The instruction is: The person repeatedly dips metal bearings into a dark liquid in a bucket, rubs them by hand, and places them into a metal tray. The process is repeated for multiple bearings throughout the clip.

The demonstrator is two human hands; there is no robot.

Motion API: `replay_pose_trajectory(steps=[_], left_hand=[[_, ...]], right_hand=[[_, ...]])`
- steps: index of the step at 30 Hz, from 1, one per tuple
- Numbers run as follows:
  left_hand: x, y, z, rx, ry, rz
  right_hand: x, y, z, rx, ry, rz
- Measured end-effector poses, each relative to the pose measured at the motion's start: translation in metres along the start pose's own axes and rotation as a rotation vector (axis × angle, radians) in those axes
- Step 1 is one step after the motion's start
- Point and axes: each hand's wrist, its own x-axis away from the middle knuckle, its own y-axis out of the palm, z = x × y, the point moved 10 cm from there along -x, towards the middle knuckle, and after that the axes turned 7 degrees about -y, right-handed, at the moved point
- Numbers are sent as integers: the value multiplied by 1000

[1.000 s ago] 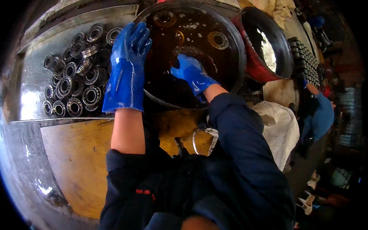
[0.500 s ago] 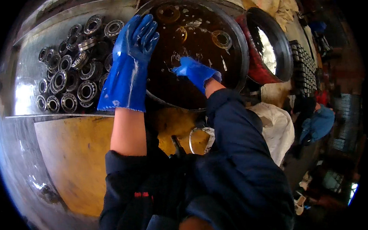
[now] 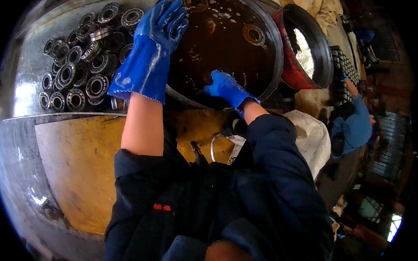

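My left hand (image 3: pixel 158 28) wears a wet blue rubber glove, its fingers stretched out over the left rim of a large round tub (image 3: pixel 280 50). Dark brown liquid (image 3: pixel 206 45) fills the tub. My right hand (image 3: pixel 226 87), gloved the same way, dips into the liquid near the near rim; its fingertips are under the surface, so whatever they touch is hidden. One ring-shaped bearing (image 3: pixel 253 35) shows in the liquid at the right, and another bearing (image 3: pixel 195 3) at the far side. Left of my left hand lies a heap of metal roller bearings (image 3: pixel 80 66) on a metal tray (image 3: pixel 28 97).
An open red drum (image 3: pixel 292 63) stands right of the tub. Dark stacked parts (image 3: pixel 345 70) sit beyond it, where another person (image 3: pixel 354 127) in blue bends over. A white sack (image 3: pixel 310 138) is beside my right arm; a yellow-brown panel (image 3: pixel 81 167) lies below the tray.
My right hand has moved nearer to the tub's near rim and slightly right. My left hand stays over the left rim. The view has shifted a little; the other person's arm now reaches toward the stacked parts.
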Motion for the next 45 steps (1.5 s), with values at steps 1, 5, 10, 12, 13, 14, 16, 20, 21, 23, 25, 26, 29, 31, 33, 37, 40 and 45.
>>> replay_pose_trajectory(steps=[1,5,10,12,13,14,16,20,21,23,25,26,29,31,33,37,40,45], left_hand=[[-2,2,-2,8,-6,-31],[-8,6,-11,6,-59,-28],[-9,5,-15,3,-67,-71],[-10,11,-24,7,-90,-59],[-11,13,-29,14,-107,-49],[-10,12,-28,10,-103,-43],[-10,8,-27,26,-125,-28],[-6,7,-24,-17,-95,67],[-8,9,-27,-10,-96,36],[-13,7,-30,0,-95,9],[-17,6,-34,36,-113,-45],[-15,6,-32,39,-105,-38],[-8,5,-37,19,-156,1],[-10,2,-30,21,-116,-101],[-9,9,-30,52,-128,-90],[-9,-6,-16,76,-82,-105],[-10,12,-27,81,-137,-90],[-10,8,-12,137,-66,-134]], right_hand=[[1,2,3,0,2,0],[-5,10,23,61,5,-4],[-24,24,23,-15,-39,-113],[-30,33,34,-84,32,-223],[-29,34,37,-88,35,-223],[-31,27,32,-179,38,-146],[-32,18,22,-273,37,-74],[-19,-19,-9,-100,-18,33],[-21,-22,-8,-8,-33,78],[-31,-13,-8,83,-1,47],[-36,-6,-9,175,28,18],[-37,-9,-10,207,64,72],[-39,-10,-11,264,174,86],[-38,-17,-13,303,234,64],[-33,-20,-2,24,-29,106],[-15,0,-22,272,437,-5],[-16,-12,-2,436,323,17],[-34,5,-31,757,-204,-276]])
